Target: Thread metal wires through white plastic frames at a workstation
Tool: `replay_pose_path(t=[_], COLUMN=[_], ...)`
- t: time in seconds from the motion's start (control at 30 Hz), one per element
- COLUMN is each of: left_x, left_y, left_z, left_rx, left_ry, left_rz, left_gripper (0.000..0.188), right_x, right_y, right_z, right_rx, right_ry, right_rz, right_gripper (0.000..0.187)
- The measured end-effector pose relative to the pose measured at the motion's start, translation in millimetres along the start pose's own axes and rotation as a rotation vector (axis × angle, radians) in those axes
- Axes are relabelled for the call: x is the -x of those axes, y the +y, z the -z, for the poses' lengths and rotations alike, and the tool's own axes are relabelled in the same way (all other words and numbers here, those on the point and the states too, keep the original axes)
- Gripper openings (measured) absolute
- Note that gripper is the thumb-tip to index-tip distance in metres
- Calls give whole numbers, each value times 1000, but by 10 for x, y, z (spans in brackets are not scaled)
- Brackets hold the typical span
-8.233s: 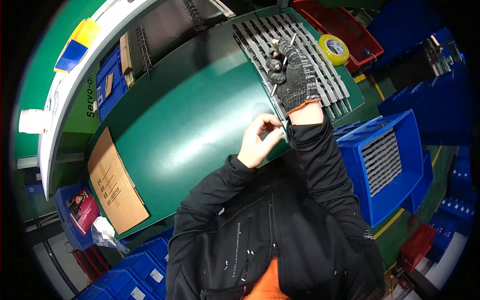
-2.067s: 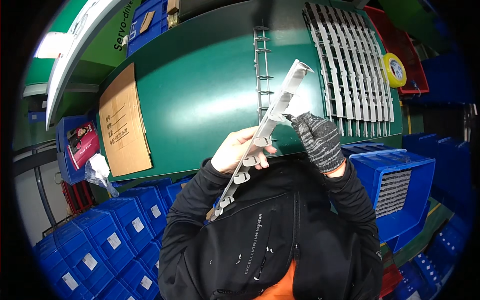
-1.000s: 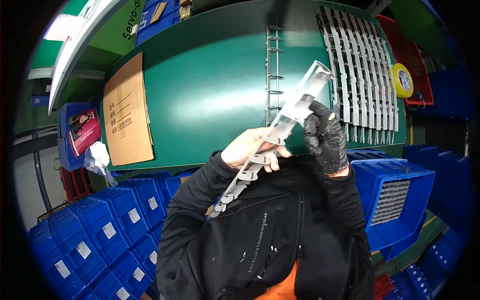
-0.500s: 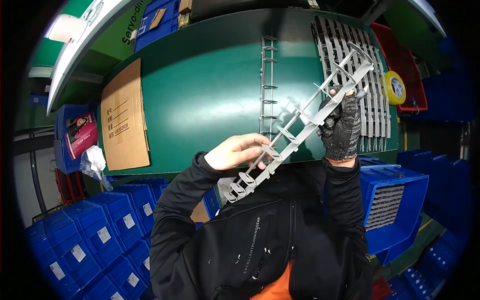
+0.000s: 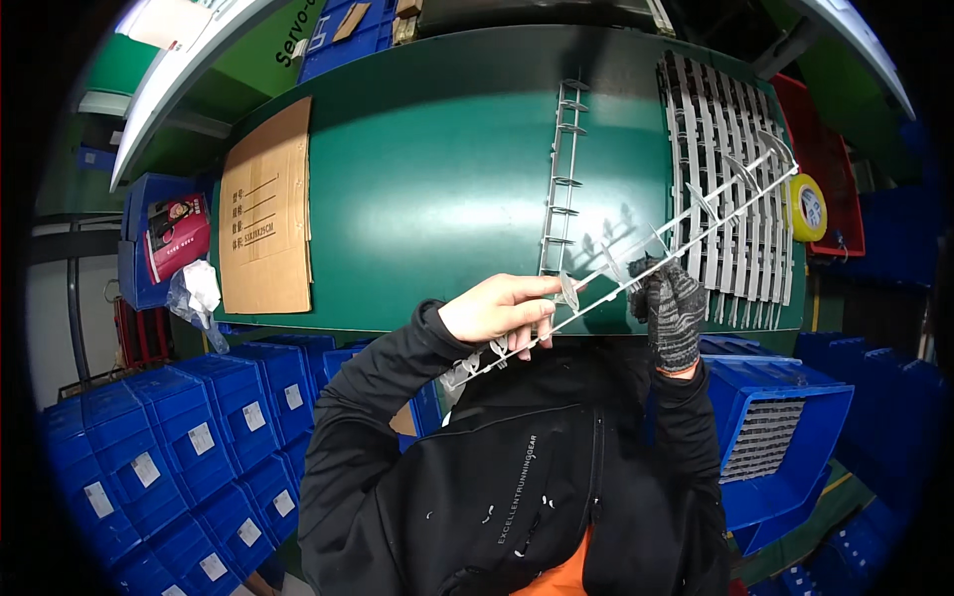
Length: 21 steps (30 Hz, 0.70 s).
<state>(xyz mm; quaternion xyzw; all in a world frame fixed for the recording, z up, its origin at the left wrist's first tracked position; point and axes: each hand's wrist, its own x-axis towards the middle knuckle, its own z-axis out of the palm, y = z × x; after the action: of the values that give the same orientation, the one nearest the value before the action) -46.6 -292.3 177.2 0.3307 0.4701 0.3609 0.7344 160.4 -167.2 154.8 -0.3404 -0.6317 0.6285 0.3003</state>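
A long pale-grey ladder-like strip [image 5: 569,293], with thin rails and leaf-shaped crosspieces, slants over the table's near edge, its upper end far right. My bare left hand [image 5: 497,314] is closed around its lower part, fingertips beside a crosspiece. Farther up the same strip, my right hand [image 5: 672,310], in a dark knitted glove, pinches the rail from below; its fingertips are partly hidden. A similar ladder-like strip [image 5: 565,183] lies lengthwise on the green table [image 5: 427,189]. Beyond my right hand, several more strips [image 5: 730,238] lie side by side.
Flat cardboard [image 5: 263,219] covers the table's left end. At the right edge sit a yellow tape roll [image 5: 809,209] and a red bin [image 5: 835,174]. A blue crate [image 5: 795,482] holding grey slatted parts stands near my right arm; blue crates [image 5: 224,407] are stacked at lower left.
The held strip has rolled, so its broad flat rail now shows edge-on. My right hand has slid down and toward me along it. The view has shifted slightly left.
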Motion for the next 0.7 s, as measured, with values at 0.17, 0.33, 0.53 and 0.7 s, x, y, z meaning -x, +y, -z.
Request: replay_pose_path(t=[0.17,0.33,0.53,0.7], left_x=[17,17,24,-38], left_y=[-8,-24,21,-79], left_z=[-41,-34,-55,-3], left_rx=[43,0,82,96], left_ry=[-46,-78,19,94], left_rz=[-27,-15,36,-36], left_gripper=[40,41,34,20], right_x=[-46,-31,-4,57], right_y=[-19,-6,72,31], right_z=[38,67,-10,14], right_rx=[47,211,115,-49], right_ry=[113,74,-119,-30], right_rz=[42,79,-59,-246], right_gripper=[27,25,20,25])
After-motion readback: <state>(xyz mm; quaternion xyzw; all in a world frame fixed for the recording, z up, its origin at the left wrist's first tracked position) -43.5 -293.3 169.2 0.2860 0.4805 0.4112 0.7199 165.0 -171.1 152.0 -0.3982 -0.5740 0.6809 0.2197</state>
